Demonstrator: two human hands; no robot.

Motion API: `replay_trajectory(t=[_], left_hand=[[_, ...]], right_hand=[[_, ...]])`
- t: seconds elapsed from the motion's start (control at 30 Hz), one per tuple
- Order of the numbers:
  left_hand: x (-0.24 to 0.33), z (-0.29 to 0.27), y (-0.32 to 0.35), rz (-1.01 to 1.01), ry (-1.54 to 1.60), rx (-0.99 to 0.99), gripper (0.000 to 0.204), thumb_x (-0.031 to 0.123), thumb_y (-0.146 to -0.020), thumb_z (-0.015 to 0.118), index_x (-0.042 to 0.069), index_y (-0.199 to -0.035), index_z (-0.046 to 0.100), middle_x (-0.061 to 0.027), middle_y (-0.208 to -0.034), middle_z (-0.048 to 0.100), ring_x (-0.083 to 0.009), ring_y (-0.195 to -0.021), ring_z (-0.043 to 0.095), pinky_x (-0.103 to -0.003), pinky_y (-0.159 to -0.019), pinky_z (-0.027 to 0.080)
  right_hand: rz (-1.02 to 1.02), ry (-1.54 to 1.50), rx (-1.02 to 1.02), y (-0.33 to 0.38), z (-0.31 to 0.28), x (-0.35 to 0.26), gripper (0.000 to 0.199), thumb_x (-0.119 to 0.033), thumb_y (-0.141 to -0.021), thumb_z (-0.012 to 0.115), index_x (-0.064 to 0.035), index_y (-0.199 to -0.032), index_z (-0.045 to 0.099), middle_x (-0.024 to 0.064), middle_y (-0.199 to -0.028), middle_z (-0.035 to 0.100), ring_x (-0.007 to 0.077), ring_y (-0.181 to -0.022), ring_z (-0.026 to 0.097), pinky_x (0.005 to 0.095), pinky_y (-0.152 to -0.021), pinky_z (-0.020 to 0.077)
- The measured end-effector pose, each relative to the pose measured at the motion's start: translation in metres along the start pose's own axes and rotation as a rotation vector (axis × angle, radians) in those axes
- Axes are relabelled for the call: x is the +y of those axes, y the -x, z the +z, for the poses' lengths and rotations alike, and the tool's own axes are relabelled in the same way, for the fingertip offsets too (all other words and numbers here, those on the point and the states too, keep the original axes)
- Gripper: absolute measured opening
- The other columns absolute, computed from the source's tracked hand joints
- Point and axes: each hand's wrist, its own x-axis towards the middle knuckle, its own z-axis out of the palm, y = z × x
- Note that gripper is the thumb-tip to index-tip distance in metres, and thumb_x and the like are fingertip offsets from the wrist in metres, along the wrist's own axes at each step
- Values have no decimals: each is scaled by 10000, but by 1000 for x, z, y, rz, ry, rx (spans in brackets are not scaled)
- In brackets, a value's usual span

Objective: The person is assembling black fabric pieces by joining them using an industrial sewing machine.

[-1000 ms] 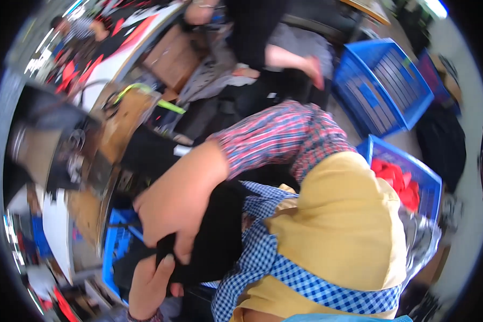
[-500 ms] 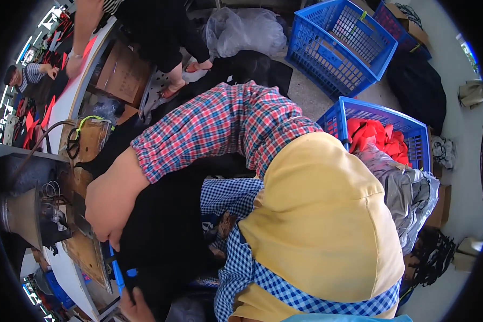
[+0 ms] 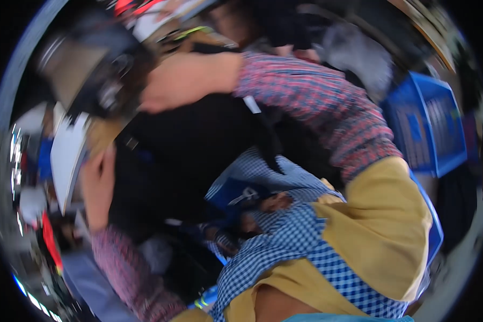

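A large black cloth [image 3: 172,155] spreads between my hands and drapes down toward my lap, with small white patches at its edges. My left hand [image 3: 99,180] is at the cloth's left edge, its fingers and thumb closed on the border. My right hand [image 3: 190,80] lies along the far edge of the cloth, beside a dark machine [image 3: 110,80] with a pale, rounded part. Motion smears the right fingers, and their tips are hard to make out. Plaid sleeve covers [image 3: 316,107] are on both my forearms.
A blue plastic crate [image 3: 426,126] stands at the right on the floor, near a clear plastic bag [image 3: 357,56]. A white table edge [image 3: 67,161] is left of my left hand. At the far side, a person's legs are blurred.
The view has swung and tilted, blurring much of the scene. My left hand has come up along the cloth's edge, and my right hand is now at its far side.
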Motion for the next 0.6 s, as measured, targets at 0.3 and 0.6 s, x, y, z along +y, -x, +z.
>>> replay_trajectory(t=[0.3,0.6], left_hand=[[-66,11,-27,-11,-200,122,419,327,-954,503,-35,-769,605,-256,-716,570,-446,-706,572,-489,-597,429],[-101,29,-69,-86,-145,38,450,367,-950,489,-47,-821,609,-257,-714,587,-404,-710,611,-439,-652,443]], right_hand=[[-59,-56,-52,-60,36,34,330,-290,-951,457,-21,-811,587,164,-791,626,378,-769,603,464,-704,483],[36,-116,-320,-91,40,66,397,-320,-946,439,14,-960,653,197,-906,664,369,-882,620,420,-800,473]])
